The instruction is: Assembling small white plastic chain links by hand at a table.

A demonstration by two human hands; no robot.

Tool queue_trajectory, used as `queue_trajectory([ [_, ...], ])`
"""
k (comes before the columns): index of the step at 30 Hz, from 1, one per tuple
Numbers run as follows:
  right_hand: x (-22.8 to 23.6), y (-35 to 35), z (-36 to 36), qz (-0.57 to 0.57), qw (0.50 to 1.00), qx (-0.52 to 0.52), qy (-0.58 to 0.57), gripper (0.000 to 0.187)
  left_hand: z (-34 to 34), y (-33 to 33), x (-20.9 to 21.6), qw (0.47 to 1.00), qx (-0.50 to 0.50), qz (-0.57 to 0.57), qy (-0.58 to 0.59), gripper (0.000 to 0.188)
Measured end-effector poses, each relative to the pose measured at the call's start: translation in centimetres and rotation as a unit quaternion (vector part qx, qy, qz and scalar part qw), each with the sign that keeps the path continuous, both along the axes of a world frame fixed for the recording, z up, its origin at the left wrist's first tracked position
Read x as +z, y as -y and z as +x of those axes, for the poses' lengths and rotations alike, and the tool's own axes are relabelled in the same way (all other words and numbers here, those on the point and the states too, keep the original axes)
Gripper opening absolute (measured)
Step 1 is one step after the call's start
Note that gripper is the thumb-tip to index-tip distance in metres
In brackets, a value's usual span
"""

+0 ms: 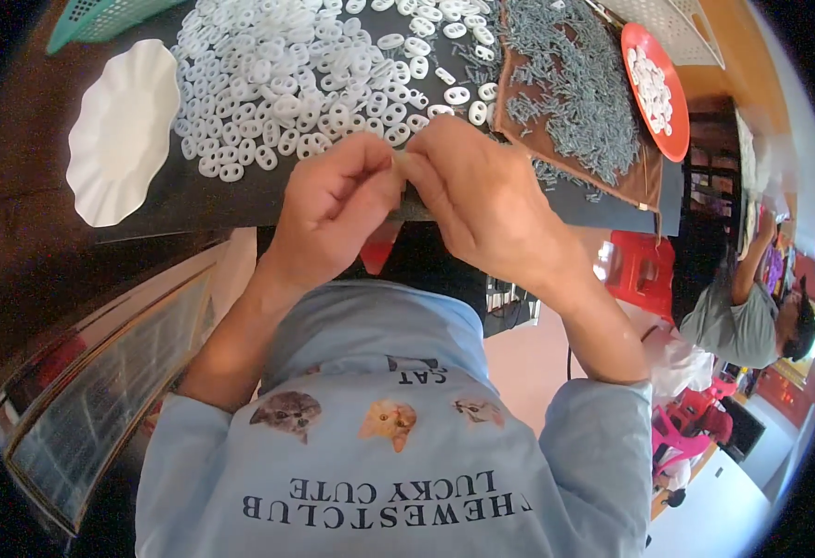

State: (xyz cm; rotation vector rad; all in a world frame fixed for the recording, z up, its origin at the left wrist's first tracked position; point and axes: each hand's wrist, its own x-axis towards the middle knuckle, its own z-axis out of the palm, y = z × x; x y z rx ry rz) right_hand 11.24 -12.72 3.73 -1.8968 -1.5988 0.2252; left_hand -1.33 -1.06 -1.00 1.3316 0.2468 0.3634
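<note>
My left hand (337,205) and my right hand (493,197) meet at the fingertips over the near edge of the dark table. Both are closed in a pinch, thumbs against the curled fingers. Whatever lies between the tips is too small and covered to make out. Just beyond them spreads a big heap of white oval plastic pieces (268,84), each with two holes. Right of that heap, many small dark grey pins (575,93) lie on a brown cloth-like sheet (542,153).
A white scalloped dish (121,135) stands at the left of the table, near a teal basket (100,20). On the right sits an orange plate (675,139) with white pieces. A red stool (640,274) is below the table. Another person (742,321) is off to the right.
</note>
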Motion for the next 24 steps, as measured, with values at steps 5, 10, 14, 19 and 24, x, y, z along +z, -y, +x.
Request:
queue_trajectory([
  [5,0.7,1.5,1.6,-0.01,0.998,0.052,-0.016,0.01,-0.1,-0.3,0.7,0.998,-0.056,0.036,-0.013,0.012],
  [10,0.7,3.3,9.3,-0.019,0.995,-0.09,0.037,0.012,-0.5,-0.5,0.5,0.999,-0.007,0.015,-0.032,0.015],
  [14,-0.3,3.6,13.0,-0.097,0.967,-0.123,0.203,0.016,-0.3,-0.5,0.6,1.0,-0.009,0.0,-0.013,0.014],
  [19,0.0,3.5,12.1,-0.132,0.971,-0.052,0.194,0.019,-0.3,-0.5,0.4,1.0,0.011,0.0,-0.007,0.014],
  [24,1.2,4.4,11.5,-0.128,0.965,-0.129,0.188,0.015,0.1,-0.3,0.8,1.0,0.015,-0.002,-0.026,0.015],
])
